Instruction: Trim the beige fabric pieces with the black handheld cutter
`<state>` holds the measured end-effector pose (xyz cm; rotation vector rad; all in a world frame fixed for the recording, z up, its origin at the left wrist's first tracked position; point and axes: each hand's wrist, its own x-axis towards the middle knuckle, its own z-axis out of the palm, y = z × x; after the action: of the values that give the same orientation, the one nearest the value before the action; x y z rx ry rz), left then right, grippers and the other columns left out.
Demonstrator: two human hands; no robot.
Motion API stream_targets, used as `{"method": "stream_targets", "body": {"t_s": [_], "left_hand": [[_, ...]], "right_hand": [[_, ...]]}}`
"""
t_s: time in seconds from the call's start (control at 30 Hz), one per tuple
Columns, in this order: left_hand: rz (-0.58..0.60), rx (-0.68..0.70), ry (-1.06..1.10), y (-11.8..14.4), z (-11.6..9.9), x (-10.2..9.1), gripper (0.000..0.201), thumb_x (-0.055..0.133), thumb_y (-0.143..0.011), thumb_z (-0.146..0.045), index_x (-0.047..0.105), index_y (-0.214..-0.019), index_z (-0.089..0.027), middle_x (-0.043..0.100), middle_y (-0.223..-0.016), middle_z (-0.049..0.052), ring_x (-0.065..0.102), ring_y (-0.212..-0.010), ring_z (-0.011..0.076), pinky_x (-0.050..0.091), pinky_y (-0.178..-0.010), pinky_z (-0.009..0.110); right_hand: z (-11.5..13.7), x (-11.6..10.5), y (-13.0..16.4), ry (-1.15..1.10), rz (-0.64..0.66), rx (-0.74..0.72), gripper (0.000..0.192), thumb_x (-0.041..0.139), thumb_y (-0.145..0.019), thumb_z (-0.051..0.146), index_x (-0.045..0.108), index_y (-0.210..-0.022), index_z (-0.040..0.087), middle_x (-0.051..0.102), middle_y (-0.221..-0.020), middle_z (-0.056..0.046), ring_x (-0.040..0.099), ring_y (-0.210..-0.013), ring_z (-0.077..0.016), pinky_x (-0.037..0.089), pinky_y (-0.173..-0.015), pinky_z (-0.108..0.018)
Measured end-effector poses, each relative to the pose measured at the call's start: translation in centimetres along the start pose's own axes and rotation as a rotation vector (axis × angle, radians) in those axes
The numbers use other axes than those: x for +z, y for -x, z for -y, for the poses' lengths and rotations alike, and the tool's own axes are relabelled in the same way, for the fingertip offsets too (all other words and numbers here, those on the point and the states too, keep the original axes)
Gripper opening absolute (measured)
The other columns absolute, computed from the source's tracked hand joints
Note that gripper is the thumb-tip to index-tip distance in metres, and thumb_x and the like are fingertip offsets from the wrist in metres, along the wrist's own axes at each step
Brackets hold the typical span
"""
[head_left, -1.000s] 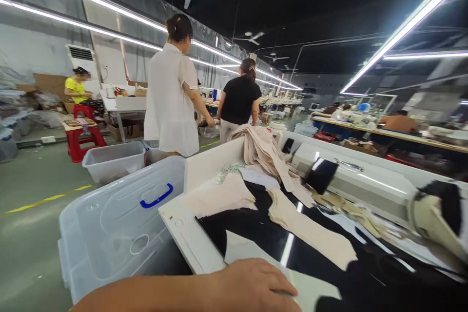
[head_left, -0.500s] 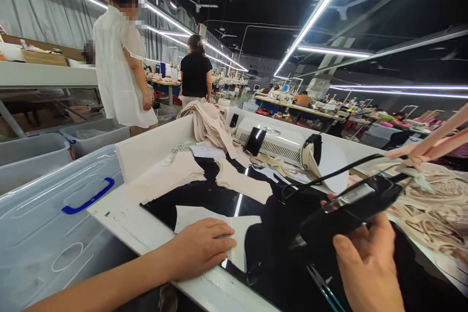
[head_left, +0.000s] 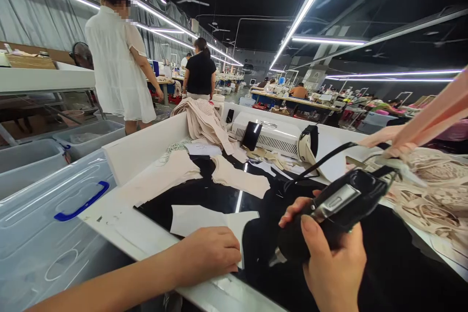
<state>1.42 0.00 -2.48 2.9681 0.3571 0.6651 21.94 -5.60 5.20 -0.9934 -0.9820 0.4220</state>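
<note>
My left hand (head_left: 209, 256) rests flat on the near edge of a white cut fabric piece (head_left: 204, 220), which lies on the glossy black table top (head_left: 215, 200). In my right hand (head_left: 331, 265) is a black corded hand tool (head_left: 334, 207) with a silver plate, gripped and held tilted above the black surface. Its cable (head_left: 321, 161) runs up and to the right. Beige cut pieces (head_left: 239, 179) lie farther back on the table.
A clear plastic bin lid with a blue handle (head_left: 80, 201) sits to the left. Behind the table stand a white machine (head_left: 272, 137), a beige fabric heap (head_left: 203, 119) and lace trim (head_left: 431, 190) at the right. Two people (head_left: 117, 58) stand in the aisle.
My view swung right. My right hand came into view with the black tool and has drawn it lower and closer. My left hand stays on the white piece.
</note>
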Motion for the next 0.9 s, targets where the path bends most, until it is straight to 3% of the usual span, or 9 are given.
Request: {"method": "stream_targets", "body": {"t_s": [0.3, 0.57, 0.9], "left_hand": [[-0.009, 0.048, -0.073, -0.5, 0.1, 1.0, 0.016, 0.064, -0.102, -0.02, 0.063, -0.086, -0.018, 0.073, -0.09, 0.001, 0.068, -0.088, 0.0156, 0.054, -0.087, 0.026], [-0.047, -0.025, -0.033, -0.5, -0.3, 1.0, 0.017, 0.058, -0.1, -0.013, 0.064, -0.086, -0.018, 0.073, -0.09, 0.001, 0.069, -0.088, 0.0145, 0.055, -0.087, 0.024], [-0.036, -0.089, 0.105, -0.2, -0.1, 0.7, 0.011, 0.068, -0.1, -0.026, 0.068, -0.091, -0.019, 0.074, -0.098, 0.002, 0.069, -0.092, 0.0173, 0.053, -0.088, 0.027]], "right_hand": [[-1.2, 1.1, 2.8, -0.18, 0.066, -0.005, 0.036, 0.075, -0.088, 0.03, 0.057, -0.12, 0.028, 0.068, -0.084, 0.0, 0.066, -0.063, -0.0173, 0.059, -0.055, -0.035], [-1.7, 2.0, 3.5, -0.237, 0.078, 0.0, 0.035, 0.073, -0.09, 0.026, 0.056, -0.121, 0.029, 0.067, -0.084, 0.0, 0.065, -0.064, -0.0162, 0.06, -0.057, -0.036], [-2.0, 2.6, 3.2, -0.239, -0.009, -0.032, 0.038, 0.075, -0.087, 0.026, 0.057, -0.12, 0.028, 0.067, -0.083, 0.002, 0.065, -0.065, -0.0162, 0.06, -0.058, -0.036]]}}
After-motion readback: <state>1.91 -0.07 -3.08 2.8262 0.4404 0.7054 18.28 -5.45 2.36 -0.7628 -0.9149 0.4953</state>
